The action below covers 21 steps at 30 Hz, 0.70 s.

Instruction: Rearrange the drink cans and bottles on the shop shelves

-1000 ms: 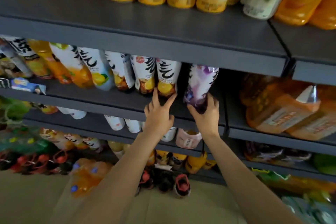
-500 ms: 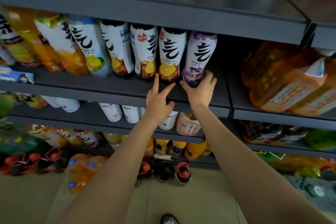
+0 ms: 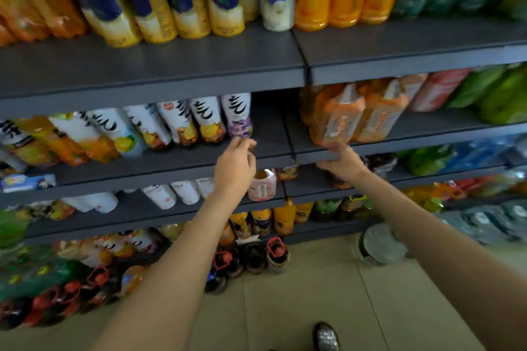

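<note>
While the dark shelf carries the row, the orange bottle pack stands upright just above the right hand, fingers reaching, holding nothing; blur hides contact. Purple-label bottle ends the row, upright, left hand loosely curled just below, empty.
</note>
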Motion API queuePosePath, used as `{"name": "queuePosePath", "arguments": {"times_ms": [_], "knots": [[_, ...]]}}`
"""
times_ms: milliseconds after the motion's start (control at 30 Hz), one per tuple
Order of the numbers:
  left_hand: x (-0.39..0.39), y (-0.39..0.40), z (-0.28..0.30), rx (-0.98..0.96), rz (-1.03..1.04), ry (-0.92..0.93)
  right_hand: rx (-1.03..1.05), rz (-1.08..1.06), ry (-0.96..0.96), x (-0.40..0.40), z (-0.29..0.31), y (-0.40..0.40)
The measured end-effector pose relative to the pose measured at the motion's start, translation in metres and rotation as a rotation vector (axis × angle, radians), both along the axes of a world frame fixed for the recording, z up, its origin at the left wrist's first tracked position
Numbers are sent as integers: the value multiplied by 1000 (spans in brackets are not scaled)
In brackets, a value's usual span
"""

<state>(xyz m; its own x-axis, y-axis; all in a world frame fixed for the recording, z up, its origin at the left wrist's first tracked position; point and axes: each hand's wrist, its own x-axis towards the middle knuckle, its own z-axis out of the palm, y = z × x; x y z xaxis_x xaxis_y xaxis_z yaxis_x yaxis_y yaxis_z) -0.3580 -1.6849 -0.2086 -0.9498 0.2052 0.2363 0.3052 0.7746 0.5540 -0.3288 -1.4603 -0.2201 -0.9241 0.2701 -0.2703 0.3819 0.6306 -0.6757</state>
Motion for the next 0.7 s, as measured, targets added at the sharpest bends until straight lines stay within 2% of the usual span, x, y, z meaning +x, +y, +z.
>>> {"name": "queuePosePath", "arguments": {"times_ms": [133, 233, 400, 500, 567, 700], "knots": [[10, 112, 76, 89, -312, 324, 118, -63, 51, 60, 70, 115], [32, 201, 95, 48, -503, 429, 167, -222, 168, 108, 109, 203], [67, 358, 87, -38, -635, 228, 178, -300, 127, 184, 123, 343], [90, 461, 79, -218, -709, -32, 167, -295, 60, 219, 114, 420], [109, 520, 71, -259, -739, -226, 170, -295, 28, 240, 108, 470], [137, 613, 62, -247, -762, -292, 162, -314, -23, 262, 112, 565]]}}
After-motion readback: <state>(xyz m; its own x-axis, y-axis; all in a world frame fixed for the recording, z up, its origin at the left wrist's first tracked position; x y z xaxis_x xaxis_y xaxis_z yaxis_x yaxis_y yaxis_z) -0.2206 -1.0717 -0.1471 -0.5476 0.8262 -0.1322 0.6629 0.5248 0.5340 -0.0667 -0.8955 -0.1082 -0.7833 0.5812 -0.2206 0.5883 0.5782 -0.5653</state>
